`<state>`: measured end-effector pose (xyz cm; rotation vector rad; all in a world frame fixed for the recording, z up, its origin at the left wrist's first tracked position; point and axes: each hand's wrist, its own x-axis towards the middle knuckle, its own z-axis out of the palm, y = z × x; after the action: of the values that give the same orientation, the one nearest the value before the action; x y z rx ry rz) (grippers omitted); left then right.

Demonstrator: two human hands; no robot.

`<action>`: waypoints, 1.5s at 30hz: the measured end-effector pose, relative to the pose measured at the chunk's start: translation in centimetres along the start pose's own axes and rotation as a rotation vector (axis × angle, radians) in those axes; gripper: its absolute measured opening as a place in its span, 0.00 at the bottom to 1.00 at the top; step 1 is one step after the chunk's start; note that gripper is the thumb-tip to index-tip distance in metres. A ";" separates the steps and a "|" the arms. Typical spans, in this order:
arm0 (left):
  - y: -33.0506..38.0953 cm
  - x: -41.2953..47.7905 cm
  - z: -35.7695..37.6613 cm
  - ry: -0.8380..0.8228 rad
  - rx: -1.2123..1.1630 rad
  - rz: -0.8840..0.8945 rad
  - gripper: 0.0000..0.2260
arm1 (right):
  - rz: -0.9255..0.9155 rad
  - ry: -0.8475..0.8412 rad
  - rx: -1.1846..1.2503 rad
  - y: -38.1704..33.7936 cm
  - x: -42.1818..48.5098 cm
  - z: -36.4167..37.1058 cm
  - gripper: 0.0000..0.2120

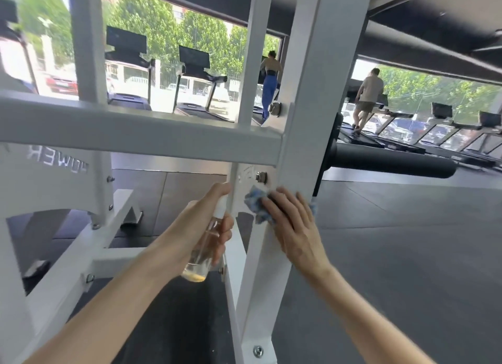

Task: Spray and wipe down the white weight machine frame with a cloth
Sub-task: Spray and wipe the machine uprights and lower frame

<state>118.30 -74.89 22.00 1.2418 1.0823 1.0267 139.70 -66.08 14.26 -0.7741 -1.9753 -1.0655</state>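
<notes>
My right hand [296,228] lies flat on the crumpled blue microfibre cloth [254,204], fingers straight and close together, pressing it against the white painted steel weight machine frame [312,92]. The cloth sits on the slanted upright post, just below where the wide horizontal crossbar [135,130] meets it. Part of the cloth bunches out past my fingertips toward the post's left edge, and a small tuft shows at the post's right edge beside my little finger. A silver hex bolt [261,177] sits on the frame just above the cloth.

My left hand [209,228] is curled round the clear plastic spray bottle [202,257], gripping it upright just left of the post, near the cloth but not touching it. My forefinger reaches up over its white nozzle. A little yellowish liquid lies at the bottom of the bottle.

A black foam roller pad [394,164] sticks out from the post's right side. Behind the frame, black treadmills [190,73] stand in a row along the windows, with two people walking on them. Dark rubber flooring [407,255] lies under everything.
</notes>
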 end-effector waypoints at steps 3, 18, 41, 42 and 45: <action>1.7 -0.4 0.9 -0.024 0.047 0.042 0.28 | 0.006 -0.138 -0.013 -2.6 -4.0 0.9 0.33; 0.4 -0.6 1.9 -0.092 0.113 0.057 0.28 | 0.639 0.328 0.152 -4.8 2.2 2.8 0.27; 0.3 -1.9 2.8 -0.044 0.146 0.053 0.27 | 1.317 0.700 0.423 -9.4 3.0 4.1 0.21; 1.4 -1.8 2.9 -0.042 0.163 0.080 0.27 | 1.261 0.682 0.410 -8.7 4.0 3.9 0.21; 4.3 -1.2 2.5 -0.040 0.176 0.138 0.29 | 1.189 0.638 0.336 -6.7 7.1 2.9 0.22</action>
<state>120.53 -76.26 26.44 1.4902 1.0855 1.0221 129.73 -65.59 16.29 -1.0220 -0.8207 -0.1808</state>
